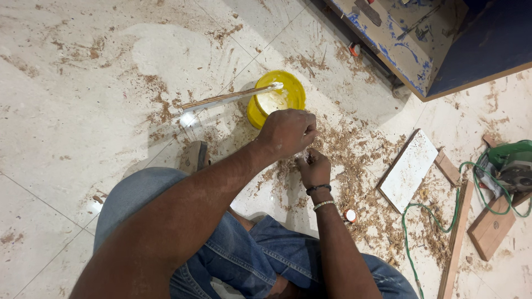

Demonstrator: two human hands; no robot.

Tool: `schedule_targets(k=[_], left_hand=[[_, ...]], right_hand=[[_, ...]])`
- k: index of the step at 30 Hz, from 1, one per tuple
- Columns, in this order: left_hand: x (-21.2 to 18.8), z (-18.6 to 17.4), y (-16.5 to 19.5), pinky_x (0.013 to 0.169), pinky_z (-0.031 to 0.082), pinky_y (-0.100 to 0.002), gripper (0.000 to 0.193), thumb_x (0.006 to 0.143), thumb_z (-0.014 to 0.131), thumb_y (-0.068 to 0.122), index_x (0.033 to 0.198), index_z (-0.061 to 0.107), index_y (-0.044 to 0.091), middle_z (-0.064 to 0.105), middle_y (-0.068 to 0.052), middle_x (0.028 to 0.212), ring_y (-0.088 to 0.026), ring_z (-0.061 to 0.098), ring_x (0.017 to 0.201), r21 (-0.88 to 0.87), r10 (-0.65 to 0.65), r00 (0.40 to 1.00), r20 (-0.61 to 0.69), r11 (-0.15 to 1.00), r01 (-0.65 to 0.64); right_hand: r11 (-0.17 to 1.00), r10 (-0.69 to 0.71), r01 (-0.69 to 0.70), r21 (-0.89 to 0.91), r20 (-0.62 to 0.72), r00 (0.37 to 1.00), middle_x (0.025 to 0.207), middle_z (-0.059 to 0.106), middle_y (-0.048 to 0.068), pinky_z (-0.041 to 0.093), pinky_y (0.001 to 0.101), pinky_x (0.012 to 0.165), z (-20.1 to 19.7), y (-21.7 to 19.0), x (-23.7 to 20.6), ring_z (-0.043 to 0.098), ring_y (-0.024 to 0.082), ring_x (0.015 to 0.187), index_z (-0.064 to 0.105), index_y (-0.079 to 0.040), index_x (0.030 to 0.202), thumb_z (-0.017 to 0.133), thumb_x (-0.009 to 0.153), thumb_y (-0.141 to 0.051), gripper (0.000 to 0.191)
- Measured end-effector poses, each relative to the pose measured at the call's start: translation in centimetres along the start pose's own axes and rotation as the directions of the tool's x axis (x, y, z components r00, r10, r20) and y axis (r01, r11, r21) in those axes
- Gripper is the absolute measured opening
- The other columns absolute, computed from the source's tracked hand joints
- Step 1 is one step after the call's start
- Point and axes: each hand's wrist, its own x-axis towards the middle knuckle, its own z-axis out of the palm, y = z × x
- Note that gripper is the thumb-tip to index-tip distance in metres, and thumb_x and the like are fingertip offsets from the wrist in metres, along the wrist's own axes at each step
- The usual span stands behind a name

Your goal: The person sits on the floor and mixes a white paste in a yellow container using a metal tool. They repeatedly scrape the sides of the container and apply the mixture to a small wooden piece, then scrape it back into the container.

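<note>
Left hand (287, 133) & right hand (314, 169) both closed, pinching a tiny hidden item between them; prob. light, fiddly. Round yellow plastic tub (275, 98) w/ wooden stick (227, 98) just beyond left hand.

Pale tiled floor (66, 111) carries scattered wood shavings (360, 155). A yellow tub (277, 99) of white paste stands there with a wooden stick (227, 98) resting across its rim. To the right lie a white-faced board offcut (409, 169), wooden strips (455, 243), and a green power saw (512, 166) with green cable (410, 232). A blue-painted panel (399, 44) stands at top right.
</note>
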Motion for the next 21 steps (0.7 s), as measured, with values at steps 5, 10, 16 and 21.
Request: schedule_targets(k=[5,10,16,21], left_hand=[[0.0,0.1,-0.2,0.071,0.056,-0.044,0.019,0.088,0.074,0.028,0.084,0.07,0.01,0.072,-0.007,0.082,-0.028,0.072,0.08,0.003,0.009,1.0,-0.017,1.0,-0.009],[-0.2,0.2,-0.4,0.071,0.056,-0.044,0.018,0.087,0.074,0.028,0.084,0.069,0.01,0.072,-0.007,0.082,-0.029,0.072,0.08,-0.009,0.032,0.999,-0.037,0.999,-0.032],[-0.1,0.2,-0.4,0.071,0.056,-0.044,0.019,0.088,0.074,0.028,0.085,0.069,0.011,0.072,-0.006,0.081,-0.028,0.072,0.079,-0.01,0.031,0.999,-0.029,0.999,-0.031],[0.2,0.2,-0.4,0.071,0.056,-0.044,0.019,0.088,0.073,0.029,0.086,0.069,0.011,0.072,-0.007,0.081,-0.028,0.072,0.078,0.021,-0.009,1.0,0.015,1.0,0.009]], right_hand=[[0.997,-0.074,0.072,0.037,0.047,0.996,0.076,0.073,0.016,0.055,0.0384,0.066,0.2,0.7,0.2,0.069,0.024,0.065,0.073,-0.003,0.116,0.068,0.089,-0.013,0.029],[0.994,-0.06,0.05,0.098,0.105,0.993,0.088,0.077,0.016,0.06,0.036,0.075,0.8,1.5,0.4,0.077,0.024,0.079,0.072,-0.005,0.122,0.062,0.09,-0.01,0.034],[0.993,0.045,-0.029,-0.116,0.139,0.989,0.091,0.078,0.016,0.061,0.0379,0.078,0.0,0.7,0.2,0.077,0.026,0.081,0.072,-0.005,0.117,0.076,0.084,-0.015,0.035],[0.991,-0.122,0.131,-0.021,0.231,0.965,0.104,0.075,0.012,0.06,0.0349,0.086,-0.2,-0.2,0.0,0.074,0.024,0.094,0.063,-0.003,0.114,0.084,0.071,-0.013,0.05]])
